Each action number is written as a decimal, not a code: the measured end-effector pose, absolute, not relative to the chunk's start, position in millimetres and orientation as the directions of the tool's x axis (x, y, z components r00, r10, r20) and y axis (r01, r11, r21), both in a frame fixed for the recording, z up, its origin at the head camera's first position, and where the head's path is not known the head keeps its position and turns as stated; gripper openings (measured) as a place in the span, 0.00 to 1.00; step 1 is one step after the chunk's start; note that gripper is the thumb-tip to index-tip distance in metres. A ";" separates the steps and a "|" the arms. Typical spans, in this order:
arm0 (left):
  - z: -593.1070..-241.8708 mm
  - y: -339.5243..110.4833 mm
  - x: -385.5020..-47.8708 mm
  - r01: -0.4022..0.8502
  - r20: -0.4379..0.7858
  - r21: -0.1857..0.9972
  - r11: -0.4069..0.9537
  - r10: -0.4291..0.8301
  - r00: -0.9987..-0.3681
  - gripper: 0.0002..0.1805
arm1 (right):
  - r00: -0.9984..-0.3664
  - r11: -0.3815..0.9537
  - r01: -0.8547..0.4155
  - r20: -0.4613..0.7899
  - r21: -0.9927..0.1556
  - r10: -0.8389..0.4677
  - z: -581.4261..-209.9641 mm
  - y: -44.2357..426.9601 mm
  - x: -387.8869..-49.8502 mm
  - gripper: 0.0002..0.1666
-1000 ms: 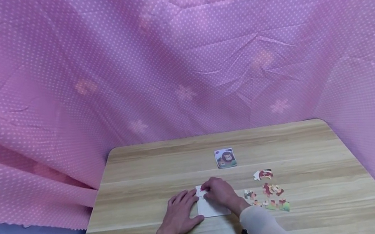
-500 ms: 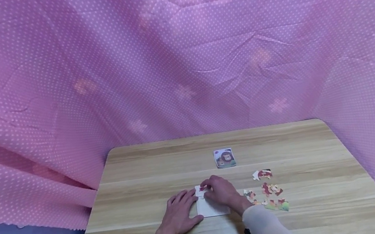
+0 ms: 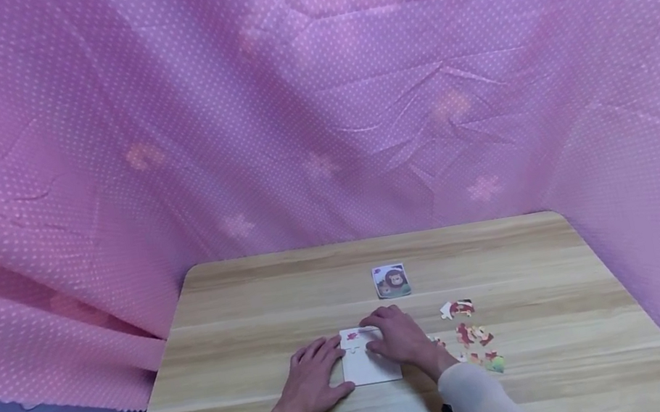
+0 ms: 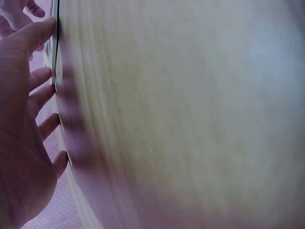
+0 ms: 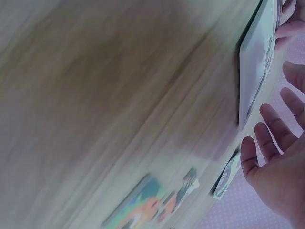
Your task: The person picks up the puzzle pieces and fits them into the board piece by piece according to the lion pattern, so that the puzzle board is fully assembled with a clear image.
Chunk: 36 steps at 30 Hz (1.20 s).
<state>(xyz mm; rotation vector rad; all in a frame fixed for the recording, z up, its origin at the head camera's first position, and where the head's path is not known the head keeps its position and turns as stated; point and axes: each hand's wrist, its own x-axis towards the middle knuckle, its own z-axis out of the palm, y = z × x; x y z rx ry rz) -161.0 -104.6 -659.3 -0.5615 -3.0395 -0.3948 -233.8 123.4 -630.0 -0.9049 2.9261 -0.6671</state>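
Observation:
A white puzzle board (image 3: 373, 369) lies flat on the table, with pieces along its far edge, one showing a small pink-red figure (image 3: 352, 336). My left hand (image 3: 310, 384) rests spread on the table, thumb and fingertips touching the board's left edge. Over the board's right part is my right hand (image 3: 403, 339), its fingers loosely bent. In the right wrist view the right hand (image 5: 281, 143) has parted fingers with nothing between them, beside the board (image 5: 255, 62). The left wrist view shows the left hand (image 4: 24, 114) along the board's edge.
Several loose puzzle pieces (image 3: 473, 334) lie right of the board, partly behind the right forearm. A lion picture card (image 3: 392, 281) is farther back on the wooden table (image 3: 264, 284). Pink dotted cloth (image 3: 316, 127) hangs behind and beside the table.
My right hand has let go of the piece with the pink-red figure and moved slightly right, uncovering it on the board. The left hand stays at the left edge.

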 end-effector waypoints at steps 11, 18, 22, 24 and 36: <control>-661.5 -112.5 -162.5 0.332 0.034 0.250 0.910 0.334 -0.942 0.36 | -0.833 0.737 -0.530 0.094 -0.419 -0.545 -632.5 140.0 -238.7 0.26; -658.5 -116.4 -162.6 0.349 0.065 0.268 0.898 0.345 -0.936 0.35 | -0.846 0.748 -0.511 0.092 -0.423 -0.526 -631.7 148.7 -241.3 0.27; -658.9 -118.3 -163.5 0.353 0.075 0.268 0.896 0.346 -0.935 0.35 | -0.844 0.757 -0.525 0.121 -0.388 -0.523 -630.6 152.4 -242.6 0.27; -659.4 -118.9 -164.4 0.354 0.077 0.272 0.895 0.346 -0.935 0.35 | -0.850 0.766 -0.513 0.107 -0.388 -0.516 -629.7 154.9 -242.9 0.27; -652.6 -114.2 -176.4 0.355 0.049 0.274 0.894 0.356 -0.933 0.35 | -0.898 0.817 -0.429 0.081 -0.386 -0.433 -620.5 181.6 -250.6 0.27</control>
